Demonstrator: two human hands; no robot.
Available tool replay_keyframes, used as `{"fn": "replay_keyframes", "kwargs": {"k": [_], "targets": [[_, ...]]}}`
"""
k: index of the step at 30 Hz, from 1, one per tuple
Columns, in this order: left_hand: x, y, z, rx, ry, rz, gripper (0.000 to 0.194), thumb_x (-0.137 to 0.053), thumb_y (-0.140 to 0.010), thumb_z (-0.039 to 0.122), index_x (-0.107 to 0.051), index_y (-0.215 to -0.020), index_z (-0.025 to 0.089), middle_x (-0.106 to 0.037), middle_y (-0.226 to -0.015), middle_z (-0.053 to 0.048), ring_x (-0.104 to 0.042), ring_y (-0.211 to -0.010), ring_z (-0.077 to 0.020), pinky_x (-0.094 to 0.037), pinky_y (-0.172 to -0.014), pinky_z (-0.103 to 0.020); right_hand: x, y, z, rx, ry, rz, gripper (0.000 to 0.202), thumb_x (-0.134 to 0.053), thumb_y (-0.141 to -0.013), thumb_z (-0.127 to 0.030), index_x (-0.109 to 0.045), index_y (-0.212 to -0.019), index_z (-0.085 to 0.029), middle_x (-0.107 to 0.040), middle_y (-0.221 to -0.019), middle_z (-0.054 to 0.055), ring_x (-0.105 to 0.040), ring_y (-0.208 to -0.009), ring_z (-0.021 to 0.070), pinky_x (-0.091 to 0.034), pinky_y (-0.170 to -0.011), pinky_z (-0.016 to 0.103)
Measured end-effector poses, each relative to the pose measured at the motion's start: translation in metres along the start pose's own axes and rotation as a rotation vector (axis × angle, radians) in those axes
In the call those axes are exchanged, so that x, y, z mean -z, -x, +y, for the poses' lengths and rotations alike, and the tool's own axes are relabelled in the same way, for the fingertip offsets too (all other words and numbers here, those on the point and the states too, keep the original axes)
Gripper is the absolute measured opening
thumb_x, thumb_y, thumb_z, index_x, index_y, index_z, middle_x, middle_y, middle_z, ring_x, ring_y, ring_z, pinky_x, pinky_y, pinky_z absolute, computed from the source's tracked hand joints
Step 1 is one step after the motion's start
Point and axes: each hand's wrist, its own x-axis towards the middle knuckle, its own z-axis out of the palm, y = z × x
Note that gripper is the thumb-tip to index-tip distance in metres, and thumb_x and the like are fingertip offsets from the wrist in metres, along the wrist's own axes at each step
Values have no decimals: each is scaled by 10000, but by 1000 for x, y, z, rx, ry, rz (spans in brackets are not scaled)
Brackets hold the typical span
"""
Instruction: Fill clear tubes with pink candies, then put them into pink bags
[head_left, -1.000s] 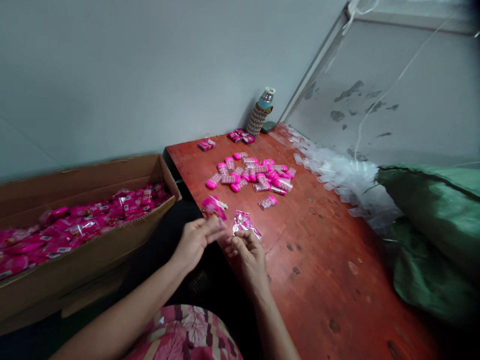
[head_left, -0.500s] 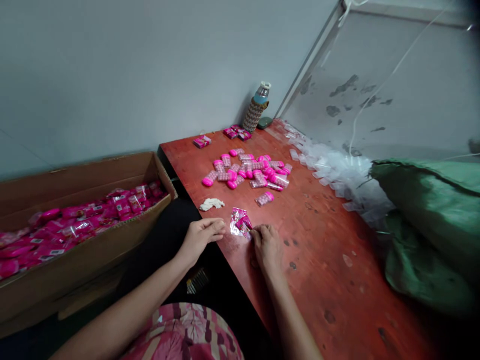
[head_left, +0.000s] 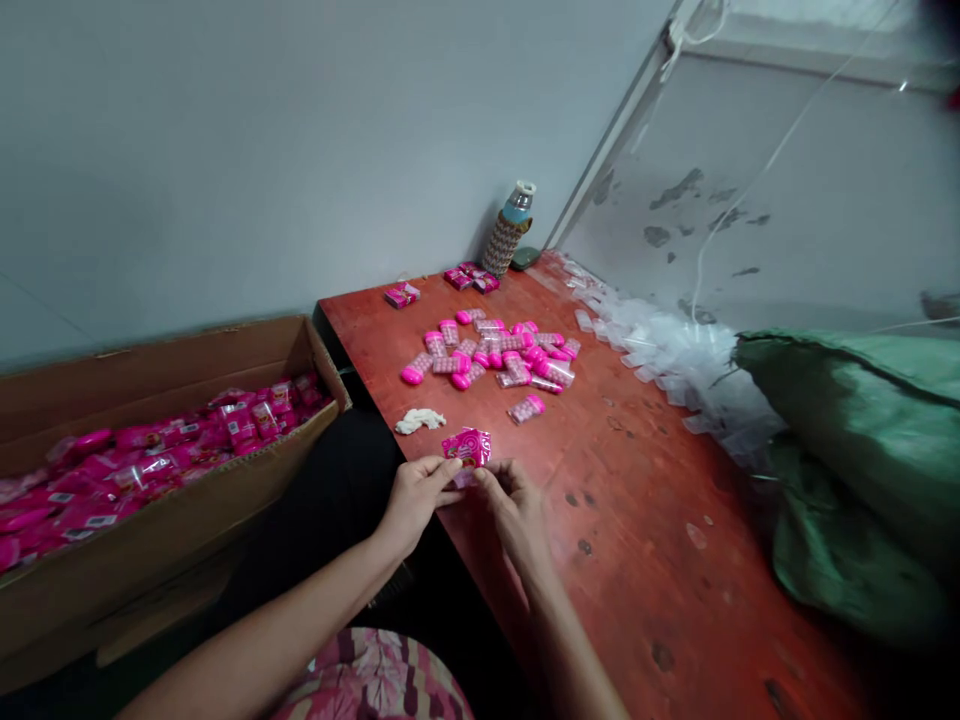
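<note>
Between my two hands is a small pink printed plastic packet (head_left: 469,447) with a clear lower part, near the table's left edge. My left hand (head_left: 421,497) pinches its left side between thumb and fingers. On the right side, my right hand (head_left: 516,500) has its thumb and curled fingers closed on the same packet. Just beyond lie a crumpled white scrap (head_left: 420,420) and a single small clear bottle with a pink cap (head_left: 526,408). Farther back is a pile of similar pink-capped bottles (head_left: 499,352) holding small pale pieces.
A cardboard box (head_left: 327,372) of pink filled packets stands left of the red table (head_left: 622,520). Small pink stacks (head_left: 402,294) and a flask in a woven sleeve (head_left: 507,235) are at the back. Clear plastic pieces (head_left: 660,345) and a green sack (head_left: 847,480) line the right.
My right hand has drawn the pink packet toward me and left, off the table surface. My left hand has moved right and taken hold of it too.
</note>
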Motion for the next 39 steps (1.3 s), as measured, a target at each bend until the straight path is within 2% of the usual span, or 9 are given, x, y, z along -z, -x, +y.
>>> {"fn": "replay_keyframes", "kwargs": {"k": [3, 8, 15, 19, 24, 30, 34, 37, 39], "targets": [[9, -3, 6, 14, 40, 60, 227, -680, -636, 314, -642, -657, 92, -596, -632, -23, -583, -600, -113, -530, -611, -259, 6, -26, -1, 68, 162, 26, 255, -468, -785, -406, -557, -776, -168, -616, -694, 17, -551, -611, 148, -406, -545, 235], [17, -6, 13, 50, 98, 109, 239, -714, -598, 292, -644, -654, 70, -616, -643, -50, -588, -578, -118, -527, -568, -240, 13, -93, 0, 148, 533, 85, 232, -448, -775, -344, -603, -767, -171, -643, -722, 45, -567, -664, 177, -395, -619, 264], [21, -3, 25, 52, 131, 153, 242, -731, -566, 293, -634, -619, 78, -626, -598, -50, -586, -527, -114, -512, -512, -220, -27, -160, -18, 180, 662, 86, 303, -442, -794, -373, -581, -976, -175, -588, -1046, 113, -506, -979, 233, -359, -808, 328], [26, -3, 29, 34, 178, 178, 241, -735, -564, 285, -588, -562, 94, -605, -557, -24, -579, -515, -110, -514, -513, -229, -47, -178, -24, 142, 692, 75, 354, -570, -702, -416, -597, -893, -119, -566, -1036, 181, -476, -997, 305, -354, -789, 390], [33, -4, 34, -8, 274, 163, 202, -696, -632, 270, -618, -705, 99, -635, -667, -39, -607, -599, -123, -529, -574, -244, -39, -176, -18, 192, 572, -54, 266, -553, -707, -387, -592, -797, -140, -619, -756, 57, -552, -721, 188, -397, -651, 291], [37, -5, 36, 19, 295, 131, 171, -682, -651, 222, -610, -735, 92, -650, -689, -61, -622, -589, -131, -530, -579, -240, 28, -137, -21, 232, 438, -257, 255, -509, -737, -373, -607, -783, -142, -619, -688, 16, -544, -628, 146, -415, -596, 258], [34, -5, 33, 28, 280, 94, 162, -680, -655, 212, -609, -736, 91, -635, -656, -39, -613, -555, -119, -524, -539, -218, 62, -117, -13, 197, 474, -456, 160, -564, -693, -271, -654, -772, -166, -651, -760, 27, -575, -717, 172, -429, -674, 286], [31, -4, 32, 36, 273, 94, 157, -683, -653, 210, -600, -719, 94, -629, -640, -30, -614, -558, -118, -525, -538, -214, 72, -108, 1, 184, 474, -406, 220, -541, -714, -253, -639, -897, -182, -652, -903, 43, -586, -801, 177, -427, -730, 299], [30, -4, 32, 39, 261, 99, 158, -683, -654, 214, -596, -709, 94, -633, -638, -34, -617, -562, -122, -525, -538, -213, 77, -101, 10, 169, 467, -282, 296, -512, -746, -287, -589, -1013, -183, -633, -985, 60, -590, -828, 174, -429, -741, 302]]}}
